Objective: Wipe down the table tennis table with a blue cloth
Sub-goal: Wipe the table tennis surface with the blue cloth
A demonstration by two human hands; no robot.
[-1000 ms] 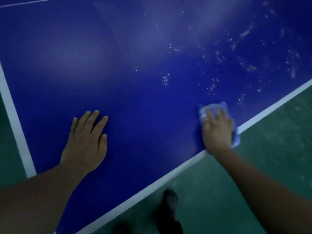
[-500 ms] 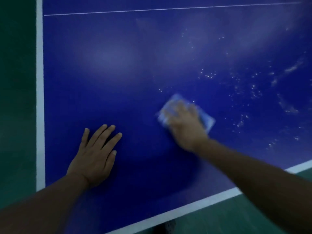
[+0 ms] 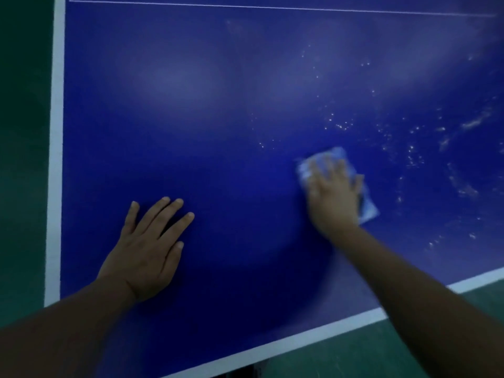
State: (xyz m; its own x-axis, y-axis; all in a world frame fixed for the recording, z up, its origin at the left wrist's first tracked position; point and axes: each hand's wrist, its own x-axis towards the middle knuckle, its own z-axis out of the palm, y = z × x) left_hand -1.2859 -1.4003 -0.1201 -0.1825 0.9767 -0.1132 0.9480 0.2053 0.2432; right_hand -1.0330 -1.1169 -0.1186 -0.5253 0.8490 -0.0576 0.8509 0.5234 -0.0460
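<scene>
One cloth: blue cloth (image 3: 366, 205) at 3 o'clock on table tennis table (image 3: 218, 118), mostly under right hand (image 3: 334, 195)
Right hand: fingers flat, pressing cloth, blurred
Left hand (image 3: 147, 249): fingers spread flat on table, 7 o'clock
Surface: white specks (image 3: 409, 154) at 2–3 o'clock
Room: green floor (image 3: 354, 356), dim
Cut off: table's far end

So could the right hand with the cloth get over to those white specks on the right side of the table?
Probably yes. The right hand presses the blue cloth flat on the table, and the white specks lie just to its right with only bare surface between them.
</scene>
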